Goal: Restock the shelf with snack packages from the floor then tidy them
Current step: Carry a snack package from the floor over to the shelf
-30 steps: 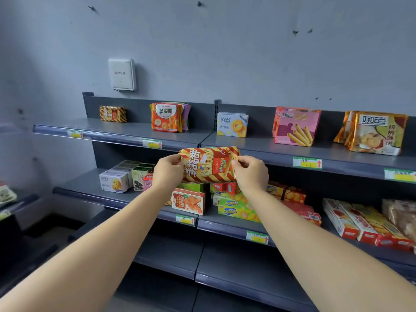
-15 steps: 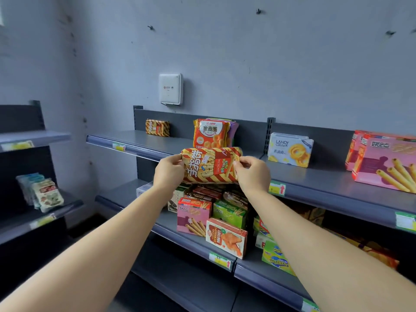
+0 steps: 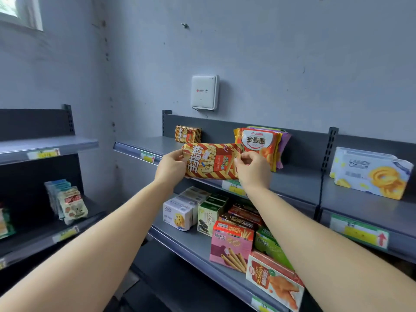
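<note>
A person holds a red-and-yellow striped snack bag (image 3: 210, 161) sideways with two hands. The left hand (image 3: 171, 166) pinches the bag's left end. The right hand (image 3: 253, 168) pinches its right end. The bag is up in the air, just in front of the edge of the top shelf (image 3: 292, 179).

This looks like the putting-away step. The bag is not on the shelf yet.

At the back of the shelf stands a small bag with the same stripes (image 3: 188, 134). To the right stands an orange snack pack (image 3: 258, 148). There is bare shelf between them.

Next, I think the bag needs to go forward over the edge and down into that gap. It should stand up and face out, without bumping the orange pack.
</note>
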A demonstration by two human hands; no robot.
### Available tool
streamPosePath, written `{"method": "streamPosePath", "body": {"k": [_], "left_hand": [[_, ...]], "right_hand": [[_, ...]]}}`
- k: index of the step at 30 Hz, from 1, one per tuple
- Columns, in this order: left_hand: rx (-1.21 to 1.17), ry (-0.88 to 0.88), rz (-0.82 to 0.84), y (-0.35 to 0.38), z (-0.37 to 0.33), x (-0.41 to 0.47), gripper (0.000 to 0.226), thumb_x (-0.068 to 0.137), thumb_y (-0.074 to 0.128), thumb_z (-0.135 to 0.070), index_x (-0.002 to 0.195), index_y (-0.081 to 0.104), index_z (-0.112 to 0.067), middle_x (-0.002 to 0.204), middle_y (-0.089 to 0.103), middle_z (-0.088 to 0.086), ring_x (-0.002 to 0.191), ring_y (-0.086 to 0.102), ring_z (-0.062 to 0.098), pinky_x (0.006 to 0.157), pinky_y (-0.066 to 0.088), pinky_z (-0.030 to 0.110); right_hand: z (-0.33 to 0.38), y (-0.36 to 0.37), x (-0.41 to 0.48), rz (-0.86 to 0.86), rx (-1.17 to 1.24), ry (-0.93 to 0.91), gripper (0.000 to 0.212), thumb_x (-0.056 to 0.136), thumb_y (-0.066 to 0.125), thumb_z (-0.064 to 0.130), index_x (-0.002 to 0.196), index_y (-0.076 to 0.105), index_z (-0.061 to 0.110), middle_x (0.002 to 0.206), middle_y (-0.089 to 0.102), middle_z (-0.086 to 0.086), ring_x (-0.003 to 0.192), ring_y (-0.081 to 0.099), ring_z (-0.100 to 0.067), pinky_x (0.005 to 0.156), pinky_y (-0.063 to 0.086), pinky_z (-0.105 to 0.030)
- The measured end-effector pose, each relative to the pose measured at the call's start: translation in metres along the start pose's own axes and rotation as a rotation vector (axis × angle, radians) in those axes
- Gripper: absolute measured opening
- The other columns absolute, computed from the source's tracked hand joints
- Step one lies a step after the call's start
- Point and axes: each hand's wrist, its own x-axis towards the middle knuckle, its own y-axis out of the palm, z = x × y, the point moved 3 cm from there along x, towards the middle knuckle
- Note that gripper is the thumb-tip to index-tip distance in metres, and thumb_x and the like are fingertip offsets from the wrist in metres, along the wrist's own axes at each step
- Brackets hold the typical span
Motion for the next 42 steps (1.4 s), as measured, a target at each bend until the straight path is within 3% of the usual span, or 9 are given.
{"method": "streamPosePath", "body": {"k": [2, 4, 7, 11, 18, 24, 30, 39, 42], "left_hand": [[0.015, 0.006, 0.009, -0.011, 0.005, 0.025, 0.037, 0.1, 0.047, -0.027, 0.135, 0.054, -0.02, 0.103, 0.067, -0.003, 0.097, 0.066, 0.015, 0.085, 0.055, 0.033], [0.035, 0.006, 0.03, -0.025, 0.011, 0.054, 0.039, 0.1, 0.045, -0.024, 0.138, 0.05, -0.02, 0.113, 0.067, 0.0, 0.098, 0.065, 0.016, 0.077, 0.055, 0.028], [0.067, 0.005, 0.051, -0.037, 0.019, 0.087, 0.04, 0.1, 0.043, -0.024, 0.139, 0.048, -0.023, 0.118, 0.067, 0.001, 0.101, 0.066, 0.016, 0.079, 0.055, 0.03], [0.08, -0.003, 0.078, -0.048, 0.029, 0.134, 0.038, 0.101, 0.043, -0.026, 0.139, 0.049, -0.024, 0.116, 0.067, 0.0, 0.1, 0.065, 0.016, 0.071, 0.053, 0.025], [0.057, -0.014, 0.096, -0.044, 0.052, 0.214, 0.036, 0.101, 0.043, -0.022, 0.137, 0.051, -0.017, 0.11, 0.063, 0.0, 0.101, 0.063, 0.019, 0.091, 0.053, 0.037], [0.072, -0.005, 0.101, -0.031, 0.07, 0.276, 0.035, 0.101, 0.041, -0.015, 0.133, 0.054, -0.013, 0.105, 0.061, 0.001, 0.089, 0.056, 0.015, 0.08, 0.048, 0.028], [0.088, -0.039, 0.13, -0.023, 0.092, 0.337, 0.038, 0.101, 0.04, -0.017, 0.137, 0.05, -0.012, 0.105, 0.057, 0.0, 0.093, 0.055, 0.015, 0.078, 0.049, 0.027], [0.096, -0.033, 0.271, -0.01, 0.126, 0.418, 0.037, 0.098, 0.042, -0.014, 0.134, 0.052, -0.013, 0.11, 0.06, 0.002, 0.095, 0.057, 0.018, 0.08, 0.05, 0.029], [0.122, -0.027, 0.348, -0.006, 0.136, 0.441, 0.037, 0.098, 0.044, -0.013, 0.134, 0.051, -0.012, 0.107, 0.057, 0.0, 0.096, 0.054, 0.019, 0.079, 0.047, 0.029]], "right_hand": [[0.006, 0.026, 0.01, -0.007, 0.0, 0.003, 0.019, 0.09, 0.062, 0.031, 0.103, 0.068, 0.017, 0.102, 0.069, 0.001, 0.089, 0.064, -0.017, 0.06, 0.039, -0.023], [0.015, 0.055, 0.021, -0.019, 0.003, 0.008, 0.019, 0.09, 0.063, 0.029, 0.104, 0.067, 0.016, 0.101, 0.069, 0.001, 0.087, 0.063, -0.017, 0.059, 0.039, -0.023], [0.024, 0.085, 0.033, -0.019, 0.005, 0.021, 0.018, 0.09, 0.063, 0.027, 0.104, 0.065, 0.015, 0.099, 0.069, 0.001, 0.084, 0.061, -0.015, 0.064, 0.043, -0.025], [0.031, 0.129, 0.054, -0.025, -0.006, 0.055, 0.015, 0.09, 0.064, 0.027, 0.101, 0.064, 0.017, 0.099, 0.068, 0.001, 0.088, 0.063, -0.018, 0.067, 0.049, -0.028], [0.031, 0.192, 0.103, -0.026, -0.046, 0.08, 0.013, 0.09, 0.063, 0.025, 0.101, 0.062, 0.018, 0.099, 0.064, 0.003, 0.087, 0.057, -0.015, 0.066, 0.045, -0.027], [0.023, 0.242, 0.156, 0.0, -0.052, 0.146, 0.008, 0.092, 0.058, 0.023, 0.098, 0.062, 0.019, 0.1, 0.063, 0.002, 0.085, 0.057, -0.018, 0.066, 0.043, -0.027], [0.017, 0.285, 0.194, 0.021, -0.074, 0.226, 0.011, 0.09, 0.055, 0.017, 0.099, 0.061, 0.017, 0.1, 0.063, 0.0, 0.089, 0.06, -0.022, 0.068, 0.048, -0.029], [0.008, 0.335, 0.22, 0.018, -0.149, 0.32, 0.01, 0.09, 0.056, 0.017, 0.098, 0.06, 0.014, 0.095, 0.063, -0.002, 0.088, 0.061, -0.023, 0.064, 0.045, -0.029], [0.006, 0.347, 0.223, -0.016, -0.161, 0.368, 0.003, 0.089, 0.056, 0.017, 0.086, 0.058, 0.015, 0.086, 0.062, -0.002, 0.081, 0.063, -0.023, 0.058, 0.044, -0.026]]}}
